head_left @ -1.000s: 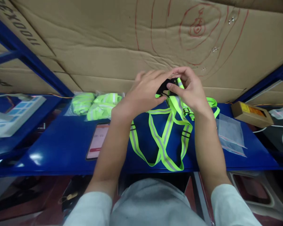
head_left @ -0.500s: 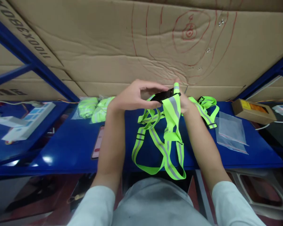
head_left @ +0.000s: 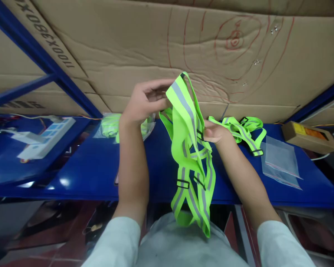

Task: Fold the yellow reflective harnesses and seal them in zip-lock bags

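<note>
A neon-yellow reflective harness [head_left: 183, 129] with grey stripes and black buckles hangs between my hands, its lower loops dangling over the blue table's front edge. My left hand [head_left: 149, 98] grips the upper part of it from the left, fingertips partly hidden behind the wide strap. At the harness's right side, my right hand [head_left: 215, 131] is closed on a strap by a black buckle, with most of its fingers behind the webbing. Another reflective harness [head_left: 243, 131] lies loosely on the table, just beyond my right hand.
Bagged reflective straps [head_left: 110, 125] lie behind my left forearm. Clear plastic bags [head_left: 282, 159] and a brown cardboard box [head_left: 308, 138] are at right. On the left is a white power strip [head_left: 48, 139]. A cardboard sheet [head_left: 122, 44] walls off the back.
The harness has been raised and turned, so its wide strap now stands upright. My left hand has moved up and left; the right has shifted lower on the webbing. The view has swung slightly left.
</note>
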### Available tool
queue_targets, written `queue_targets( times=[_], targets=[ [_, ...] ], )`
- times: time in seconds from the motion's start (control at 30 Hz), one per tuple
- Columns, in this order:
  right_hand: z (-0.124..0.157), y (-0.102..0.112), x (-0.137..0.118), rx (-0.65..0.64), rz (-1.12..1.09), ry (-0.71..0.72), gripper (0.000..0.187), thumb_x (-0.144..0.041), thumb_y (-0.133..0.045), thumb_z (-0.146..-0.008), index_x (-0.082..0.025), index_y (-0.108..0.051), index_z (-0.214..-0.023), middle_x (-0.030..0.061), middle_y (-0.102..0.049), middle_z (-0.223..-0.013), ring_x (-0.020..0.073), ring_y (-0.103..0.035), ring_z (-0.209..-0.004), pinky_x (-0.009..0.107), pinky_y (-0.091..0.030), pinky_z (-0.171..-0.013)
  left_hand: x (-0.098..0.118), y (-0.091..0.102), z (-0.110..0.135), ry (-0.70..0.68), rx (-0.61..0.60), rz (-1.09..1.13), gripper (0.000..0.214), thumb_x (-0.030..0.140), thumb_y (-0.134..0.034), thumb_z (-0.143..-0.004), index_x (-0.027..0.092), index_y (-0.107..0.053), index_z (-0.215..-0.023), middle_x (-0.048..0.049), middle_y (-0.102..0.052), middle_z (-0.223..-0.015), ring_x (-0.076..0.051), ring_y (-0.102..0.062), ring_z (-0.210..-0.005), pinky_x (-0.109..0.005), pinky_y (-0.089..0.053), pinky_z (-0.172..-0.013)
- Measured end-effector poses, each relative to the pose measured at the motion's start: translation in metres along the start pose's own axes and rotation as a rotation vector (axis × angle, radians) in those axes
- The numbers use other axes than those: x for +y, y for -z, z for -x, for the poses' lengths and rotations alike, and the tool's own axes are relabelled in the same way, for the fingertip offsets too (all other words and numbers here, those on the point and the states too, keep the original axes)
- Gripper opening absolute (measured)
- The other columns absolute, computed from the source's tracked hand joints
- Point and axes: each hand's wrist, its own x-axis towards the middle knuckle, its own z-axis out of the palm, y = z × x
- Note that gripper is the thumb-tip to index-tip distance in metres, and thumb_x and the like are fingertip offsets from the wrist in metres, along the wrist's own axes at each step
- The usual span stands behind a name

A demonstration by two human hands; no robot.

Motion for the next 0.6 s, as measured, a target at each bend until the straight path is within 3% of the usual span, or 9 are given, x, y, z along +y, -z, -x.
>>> queue_targets(
  times=[0.1, 0.2, 0.3, 0.37, 0.47, 0.53, 0.6],
  targets=[
    [-0.007, -0.008, -0.002, 0.012, 0.064, 0.011, 0.054, -0.045, -0.095, -0.057, -0.017, -0.068, -0.096, 0.0011, -0.071, -0.086, 0.0154, -0.067, -0.076, 0.026, -0.055, -0.069, -0.006, 0.007, -0.001, 0.003, 0.055, -0.024, 0.048, 0.041, -0.087, -0.074, 0.027, -0.077, -0.119, 0.0004, -0.075, -0.119, -0.035, -0.067, -0.127, -0.054, -0.053, -0.112],
    [-0.009, -0.008, -0.005, 0.162, 0.157, 0.034, 0.043, -0.038, -0.085, -0.067, -0.017, -0.067, -0.101, 0.0007, -0.070, -0.087, 0.0131, -0.062, -0.066, 0.026, -0.053, -0.061, -0.009, 0.010, -0.003, 0.008, 0.067, -0.025, 0.045, 0.043, -0.085, -0.076, 0.027, -0.077, -0.118, -0.0008, -0.076, -0.117, -0.036, -0.066, -0.128, -0.053, -0.054, -0.112],
    [-0.009, -0.001, -0.006, 0.307, 0.243, 0.087, 0.049, -0.033, -0.081, -0.069, -0.018, -0.066, -0.113, 0.0035, -0.072, -0.107, 0.0183, -0.067, -0.092, 0.032, -0.056, -0.087, -0.005, 0.007, -0.005, 0.003, 0.054, -0.043, 0.042, 0.045, -0.082, -0.080, 0.028, -0.079, -0.118, -0.0021, -0.077, -0.117, -0.035, -0.070, -0.121, -0.052, -0.058, -0.107],
    [-0.011, 0.002, -0.006, 0.398, 0.357, 0.163, 0.061, -0.031, -0.083, -0.069, -0.021, -0.060, -0.125, 0.0050, -0.068, -0.125, 0.0217, -0.064, -0.112, 0.038, -0.051, -0.104, 0.002, 0.001, -0.007, 0.004, 0.060, -0.071, 0.040, 0.045, -0.080, -0.082, 0.029, -0.079, -0.118, -0.0028, -0.076, -0.120, -0.034, -0.071, -0.120, -0.051, -0.058, -0.106],
    [-0.016, 0.000, -0.004, 0.679, 0.564, 0.403, 0.073, -0.036, -0.085, -0.070, -0.027, -0.050, -0.134, 0.0067, -0.056, -0.143, 0.0245, -0.057, -0.125, 0.043, -0.047, -0.109, 0.015, -0.007, -0.009, 0.010, 0.065, -0.125, 0.037, 0.039, -0.079, -0.082, 0.028, -0.078, -0.118, -0.0037, -0.076, -0.125, -0.032, -0.069, -0.122, -0.049, -0.056, -0.110],
    [-0.020, -0.006, -0.001, 0.840, 0.610, 0.560, 0.059, -0.042, -0.081, -0.076, -0.030, -0.052, -0.127, 0.0059, -0.057, -0.138, 0.0237, -0.058, -0.123, 0.042, -0.049, -0.107, 0.022, -0.012, -0.009, 0.009, 0.080, -0.159, 0.036, 0.033, -0.078, -0.082, 0.029, -0.077, -0.117, -0.0028, -0.075, -0.126, -0.029, -0.069, -0.122, -0.047, -0.053, -0.113],
    [-0.023, -0.012, 0.002, 0.826, 0.590, 0.576, 0.043, -0.047, -0.077, -0.082, -0.030, -0.057, -0.116, 0.0042, -0.063, -0.125, 0.0228, -0.061, -0.116, 0.041, -0.051, -0.103, 0.027, -0.015, -0.010, -0.003, 0.089, -0.170, 0.036, 0.030, -0.076, -0.082, 0.030, -0.076, -0.118, -0.0012, -0.075, -0.125, -0.027, -0.069, -0.122, -0.044, -0.053, -0.113]
  ],
)
